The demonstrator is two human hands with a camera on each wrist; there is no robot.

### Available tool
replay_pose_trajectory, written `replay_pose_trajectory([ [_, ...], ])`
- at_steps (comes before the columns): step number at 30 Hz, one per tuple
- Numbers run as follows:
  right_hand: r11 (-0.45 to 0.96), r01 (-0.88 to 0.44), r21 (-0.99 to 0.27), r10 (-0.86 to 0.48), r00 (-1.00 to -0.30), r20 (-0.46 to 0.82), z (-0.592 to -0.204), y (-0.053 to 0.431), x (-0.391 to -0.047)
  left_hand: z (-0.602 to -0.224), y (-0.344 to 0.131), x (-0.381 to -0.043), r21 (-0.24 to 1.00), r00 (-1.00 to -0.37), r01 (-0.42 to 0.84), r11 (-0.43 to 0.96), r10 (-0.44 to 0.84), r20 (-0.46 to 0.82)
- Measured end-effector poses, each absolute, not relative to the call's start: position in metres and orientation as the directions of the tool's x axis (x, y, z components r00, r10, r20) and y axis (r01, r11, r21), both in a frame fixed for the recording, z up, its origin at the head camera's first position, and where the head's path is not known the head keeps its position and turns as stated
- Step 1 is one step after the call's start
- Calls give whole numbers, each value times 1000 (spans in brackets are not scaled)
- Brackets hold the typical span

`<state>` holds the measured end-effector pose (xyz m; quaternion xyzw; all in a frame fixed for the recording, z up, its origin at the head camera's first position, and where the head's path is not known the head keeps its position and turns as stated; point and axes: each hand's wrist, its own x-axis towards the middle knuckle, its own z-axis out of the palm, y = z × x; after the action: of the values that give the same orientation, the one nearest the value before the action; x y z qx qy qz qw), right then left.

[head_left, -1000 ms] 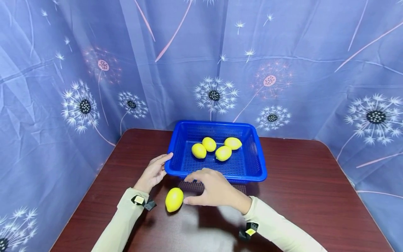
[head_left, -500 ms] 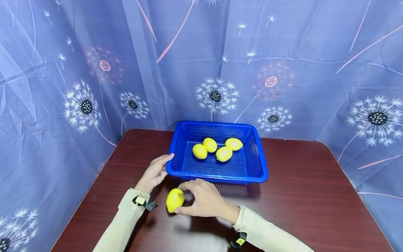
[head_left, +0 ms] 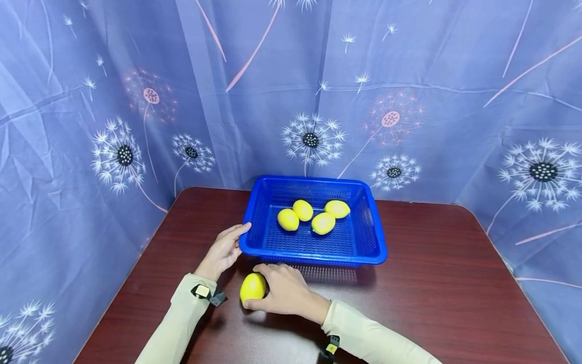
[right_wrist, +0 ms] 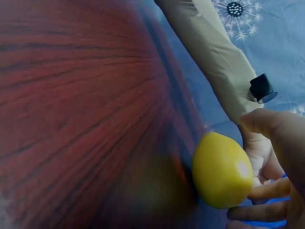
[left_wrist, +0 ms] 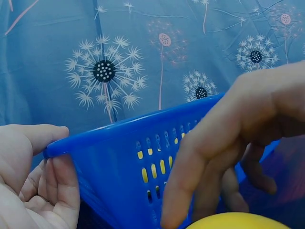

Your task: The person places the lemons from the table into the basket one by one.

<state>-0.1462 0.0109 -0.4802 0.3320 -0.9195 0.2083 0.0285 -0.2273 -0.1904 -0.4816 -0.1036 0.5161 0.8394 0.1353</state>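
My left hand (head_left: pixel 223 254) grips the left rim of a blue plastic basket (head_left: pixel 313 258); in the left wrist view the thumb (left_wrist: pixel 50 136) lies over the rim and the fingers curl beneath it. In front of the basket, my right hand (head_left: pixel 287 291) is curled round a yellow lemon (head_left: pixel 251 288), thumb at its near side and fingers at its far side. The right wrist view shows that lemon (right_wrist: pixel 221 171) low by the tabletop. Several lemons (head_left: pixel 323 223) lie inside the basket, near its middle.
The basket stands on a dark red-brown wooden table (head_left: pixel 432 263), near its back edge. Behind and to the left hangs a blue curtain (head_left: pixel 254 101) with dandelion prints. The left forearm (head_left: pixel 168 321) lies just left of the lemon in front.
My right hand has moved left and toward the person, its thumb and fingers closing round the lemon in front. The left hand keeps its grip on the rim.
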Motion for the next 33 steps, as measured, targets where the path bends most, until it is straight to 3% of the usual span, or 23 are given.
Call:
replay_pose_trajectory([
  [11, 727, -604, -326, -585, -794, 167, -493, 1, -148, -485, -190, -229, 851, -944, -330, -409, 120, -308],
  [33, 666, -589, -458, -564, -799, 208, -481, 16, -141, -485, -191, -230, 860, -946, -325, -393, 124, -301],
])
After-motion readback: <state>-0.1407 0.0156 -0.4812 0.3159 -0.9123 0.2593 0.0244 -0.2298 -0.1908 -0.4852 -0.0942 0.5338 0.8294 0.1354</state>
